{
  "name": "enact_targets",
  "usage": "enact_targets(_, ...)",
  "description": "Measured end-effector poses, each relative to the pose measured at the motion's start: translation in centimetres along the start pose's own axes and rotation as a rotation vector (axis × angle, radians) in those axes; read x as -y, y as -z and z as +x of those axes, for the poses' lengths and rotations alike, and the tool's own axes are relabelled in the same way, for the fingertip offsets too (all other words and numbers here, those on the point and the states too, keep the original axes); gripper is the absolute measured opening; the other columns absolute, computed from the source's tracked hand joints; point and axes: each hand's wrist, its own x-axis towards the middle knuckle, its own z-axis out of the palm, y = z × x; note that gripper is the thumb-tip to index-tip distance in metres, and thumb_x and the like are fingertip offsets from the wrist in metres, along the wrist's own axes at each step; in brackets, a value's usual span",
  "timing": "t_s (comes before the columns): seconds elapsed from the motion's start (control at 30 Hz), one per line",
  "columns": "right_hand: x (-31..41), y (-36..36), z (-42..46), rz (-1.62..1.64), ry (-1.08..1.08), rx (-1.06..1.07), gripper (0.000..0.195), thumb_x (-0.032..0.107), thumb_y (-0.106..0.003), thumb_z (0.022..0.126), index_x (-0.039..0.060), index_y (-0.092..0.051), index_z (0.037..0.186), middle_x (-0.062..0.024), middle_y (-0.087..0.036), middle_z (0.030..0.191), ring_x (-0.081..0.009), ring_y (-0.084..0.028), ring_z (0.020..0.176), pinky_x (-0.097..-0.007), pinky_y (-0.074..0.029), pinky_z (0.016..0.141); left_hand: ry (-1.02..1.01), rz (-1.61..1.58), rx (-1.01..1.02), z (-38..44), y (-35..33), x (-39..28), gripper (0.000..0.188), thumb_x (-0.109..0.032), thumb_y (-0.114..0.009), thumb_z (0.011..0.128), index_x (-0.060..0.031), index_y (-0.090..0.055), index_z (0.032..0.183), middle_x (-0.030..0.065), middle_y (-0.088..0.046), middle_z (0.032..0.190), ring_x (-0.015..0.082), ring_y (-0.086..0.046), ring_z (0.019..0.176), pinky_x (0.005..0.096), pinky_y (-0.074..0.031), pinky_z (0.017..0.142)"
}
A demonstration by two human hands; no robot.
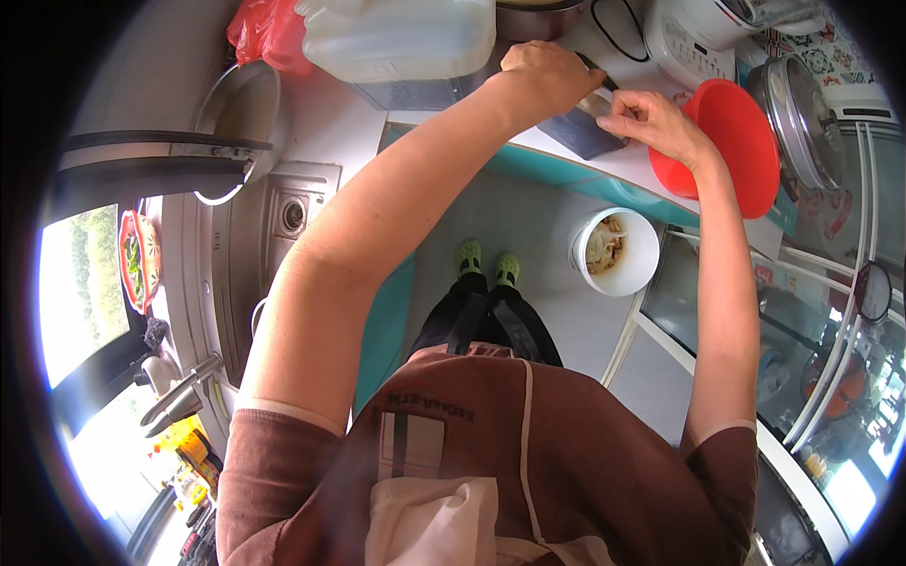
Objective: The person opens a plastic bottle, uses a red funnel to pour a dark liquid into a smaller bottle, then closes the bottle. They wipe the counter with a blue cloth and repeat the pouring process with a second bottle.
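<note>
My left hand (541, 78) reaches across the white countertop, its fingers curled around a dark-handled tool (601, 74), perhaps a knife. Most of the tool is hidden behind that hand. To its right, my right hand (655, 124) is bent, with thumb and forefinger close together beside a small pale piece (594, 106). Whether those fingertips grip the piece cannot be told. Under both hands lies a dark grey board or tray (584, 138) near the counter's front edge. A red plastic bowl (736, 145) stands tilted just behind my right wrist.
A translucent plastic jug (400, 39) and red plastic bag (265, 35) stand at the back left. A white bucket (637, 251) with food scraps sits on the floor. Left are a metal pot (241, 117) and a sink (294, 212); right, a white appliance (686, 49) and lidded pan (803, 120).
</note>
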Motion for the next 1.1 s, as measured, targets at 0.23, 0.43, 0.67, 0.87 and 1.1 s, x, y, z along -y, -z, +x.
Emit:
enact_targets(0.23, 0.7, -0.3, -0.2, 0.125, 0.003, 0.043, 0.037, 0.035, -0.069, 0.086, 0.0067, -0.050, 0.070, 0.0046, -0.044, 0.061, -0.0068, -0.038, 0.059, -0.0252, -0.031, 0.054, -0.331, 0.000, -0.213, 0.6, -1.9, 3.8, 0.058, -0.055, -0.039, 0.096, -0.0050, -0.068, 0.091, 0.0125, -0.069, 0.089, 0.0313, -0.066, 0.089, 0.0437, -0.053, 0.076)
enact_targets(0.43, 0.3, 0.1, -0.4, -0.006, -0.040, 0.011, 0.039, 0.037, -0.071, 0.084, 0.0065, -0.049, 0.071, 0.0038, -0.043, 0.061, -0.0075, -0.037, 0.059, -0.0263, -0.031, 0.054, -0.168, 0.022, -0.310, 0.5, -1.9, 1.8, 0.067, -0.061, -0.035, 0.095, -0.0052, -0.069, 0.082, 0.0144, -0.069, 0.084, 0.0306, -0.068, 0.083, 0.0409, -0.053, 0.071)
enact_targets(0.67, 0.5, -0.1, -0.3, -0.053, 0.034, -0.007, 0.043, 0.039, -0.071, 0.082, 0.0058, -0.047, 0.070, 0.0013, -0.041, 0.060, -0.0116, -0.039, 0.058, -0.0289, -0.033, 0.056, -0.059, 0.125, -0.506, 1.4, -4.9, 0.6, 0.048, -0.051, -0.047, 0.090, -0.0116, -0.073, 0.080, 0.0042, -0.069, 0.077, 0.0240, -0.068, 0.071, 0.0348, -0.053, 0.061)
enact_targets(0.87, 0.0, 0.3, 0.0, -0.022, 0.073, 0.041, 0.045, 0.036, -0.070, 0.084, 0.0067, -0.040, 0.067, 0.0019, -0.036, 0.058, -0.0098, -0.033, 0.057, -0.0280, -0.030, 0.054, -0.343, -0.098, -0.818, 3.2, -6.4, 2.8, 0.049, -0.046, -0.052, 0.091, -0.0006, -0.065, 0.080, 0.0131, -0.064, 0.081, 0.0320, -0.063, 0.081, 0.0396, -0.052, 0.071)
enact_targets(1.1, 0.4, 1.0, -0.2, 0.074, -0.006, 0.138, 0.037, 0.025, -0.069, 0.087, 0.0082, -0.041, 0.068, 0.0068, -0.038, 0.063, -0.0036, -0.035, 0.061, -0.0235, -0.029, 0.053, -0.723, -0.280, -0.913, 5.1, -6.4, 4.2, 0.039, -0.039, -0.058, 0.088, -0.0016, -0.064, 0.079, 0.0098, -0.061, 0.085, 0.0304, -0.059, 0.083, 0.0395, -0.050, 0.074)
